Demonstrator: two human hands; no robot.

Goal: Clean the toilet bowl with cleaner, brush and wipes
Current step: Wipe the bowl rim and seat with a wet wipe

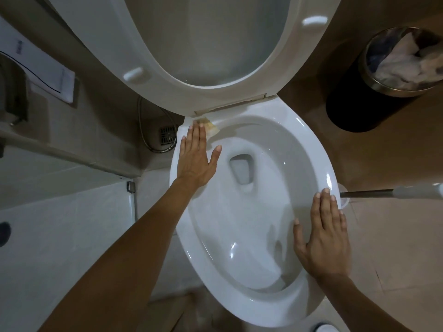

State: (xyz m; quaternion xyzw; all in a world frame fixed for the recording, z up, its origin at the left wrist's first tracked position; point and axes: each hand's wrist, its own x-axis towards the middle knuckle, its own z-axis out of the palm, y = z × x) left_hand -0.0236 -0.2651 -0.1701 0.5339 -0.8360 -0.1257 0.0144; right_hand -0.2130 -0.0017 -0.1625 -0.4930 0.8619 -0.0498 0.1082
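- Nearest the camera, the right hand (323,238) is laid flat on the right edge of the toilet bowl rim (309,137); its fingers (324,200) are straight and together, and nothing is held.
- At the back-left of the rim, near the hinge, a yellowish wipe (211,127) is pressed down by the outstretched fingertips (197,129) of the left hand (194,161); the fingers are flat, not curled round it.
- Only a small corner of the wipe is pinned, so it could be judged likely to slide free on the wet porcelain and drop into the water below.
- The raised seat (153,68) stands over the left hand; were it knocked, it could fall onto the fingers.
- The glossy rim looks slick, so the bracing right hand could slip off the edge and balance be lost.
- A brush handle (374,193) juts in from the right, just beside the right fingertips, and could be jolted by them.
- A lined waste bin (354,92), holding crumpled paper, stands well apart on the floor, so a dripping wipe would have to be carried across.
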